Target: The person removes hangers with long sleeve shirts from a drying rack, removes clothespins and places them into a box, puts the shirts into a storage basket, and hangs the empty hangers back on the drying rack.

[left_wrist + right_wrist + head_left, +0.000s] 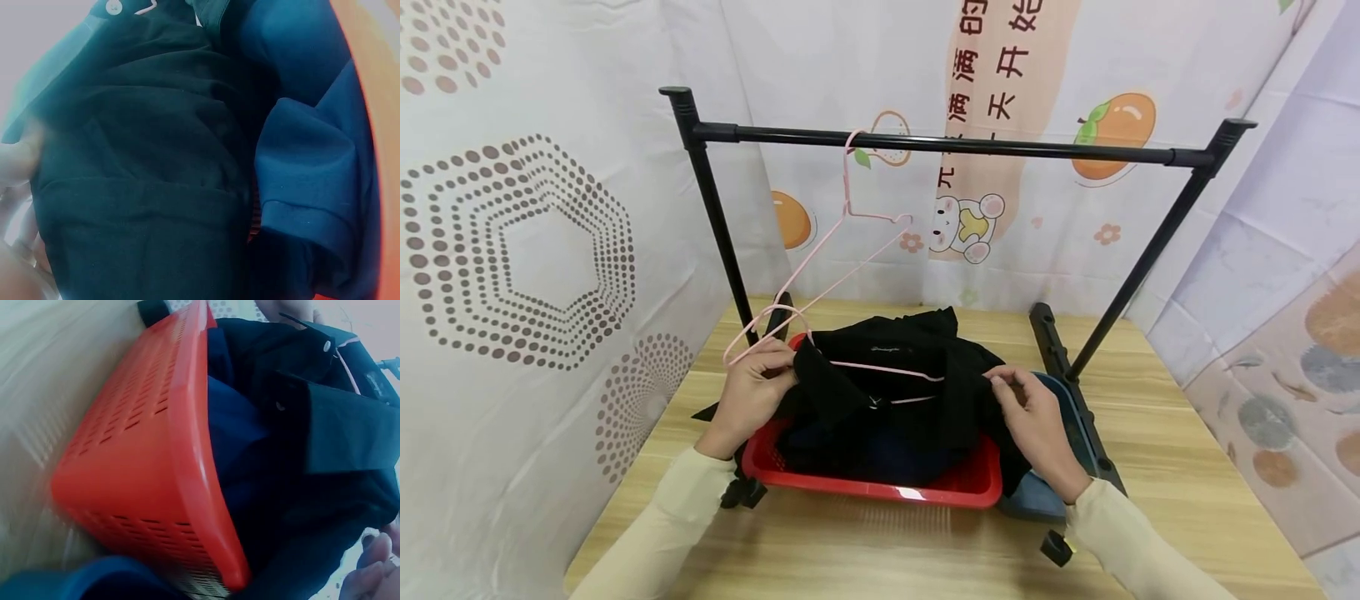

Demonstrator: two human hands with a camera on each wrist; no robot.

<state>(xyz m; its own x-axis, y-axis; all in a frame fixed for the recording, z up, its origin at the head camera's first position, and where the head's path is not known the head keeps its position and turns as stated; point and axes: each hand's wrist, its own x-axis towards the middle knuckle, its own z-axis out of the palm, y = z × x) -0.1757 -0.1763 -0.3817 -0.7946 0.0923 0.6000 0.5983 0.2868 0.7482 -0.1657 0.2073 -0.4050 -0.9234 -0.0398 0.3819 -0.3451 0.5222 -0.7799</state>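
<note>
A black buttoned shirt (880, 333) lies bunched over a red basket (880, 490), its inner label showing. At its left my left hand (754, 392) pinches the cloth edge, beside the low end of a pink hanger (808, 258) that hangs askew from the rail. Opposite, my right hand (1033, 417) pinches the shirt's right side between thumb and fingers. Pink bars (887, 368) show inside the shirt's opening; a pink hook-like loop rises at its left. Dark blue cloth (306, 169) lies under the shirt in the basket.
A black clothes rack (955, 145) stands over the basket, with its feet (1078, 417) on the wooden table (1157, 417). Next to the basket at the right sits a blue container (1037, 496), partly covered. Patterned curtains (550, 250) hang behind and at the sides.
</note>
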